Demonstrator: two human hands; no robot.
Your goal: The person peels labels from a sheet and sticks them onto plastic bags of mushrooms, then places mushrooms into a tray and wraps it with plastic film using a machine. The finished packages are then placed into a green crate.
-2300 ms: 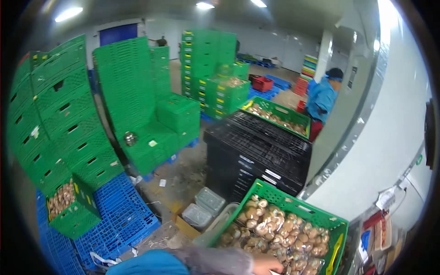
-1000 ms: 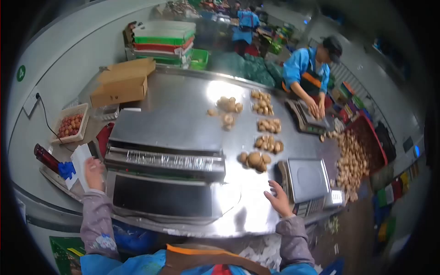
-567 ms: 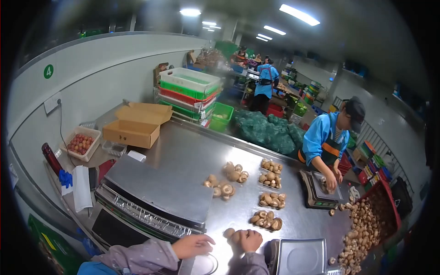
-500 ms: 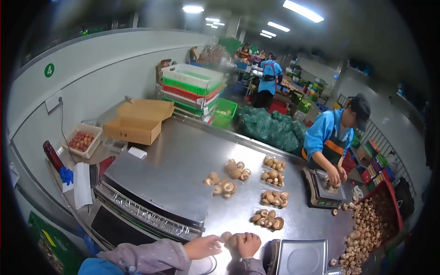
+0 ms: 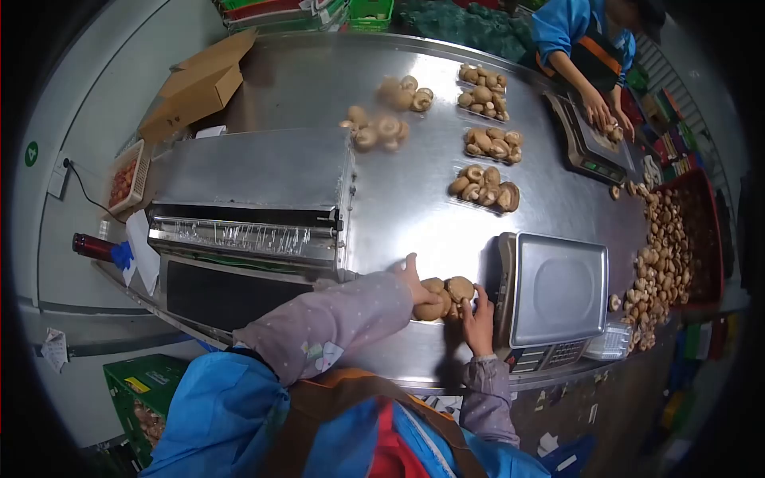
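Observation:
Just in front of me, a small group of brown mushrooms (image 5: 443, 296) sits between my two hands. My left hand (image 5: 416, 285) is at its left side, thumb stretched out and fingers against the mushrooms. At the right side my right hand (image 5: 476, 320) curls its thumb and fingers round the edge of the group. Close to that hand stands a weighing scale (image 5: 560, 283) with a bare metal pan. Farther back are several clear trays filled with mushrooms (image 5: 484, 189) in a column. Two loose clusters of mushrooms (image 5: 378, 131) lie to their left.
A film-wrapping machine (image 5: 247, 231) takes up the left side. A co-worker (image 5: 586, 48) handles mushrooms on another scale (image 5: 590, 147). Loose mushrooms (image 5: 657, 255) spill from a red crate (image 5: 712, 239) at right. Stacked clear trays (image 5: 610, 341) stand near the scale. A cardboard box (image 5: 199, 92) sits back left.
My view has tilted down. My left hand, apart from the mushrooms beside my right hand before, is now against their left side. My right hand has shifted to their right side.

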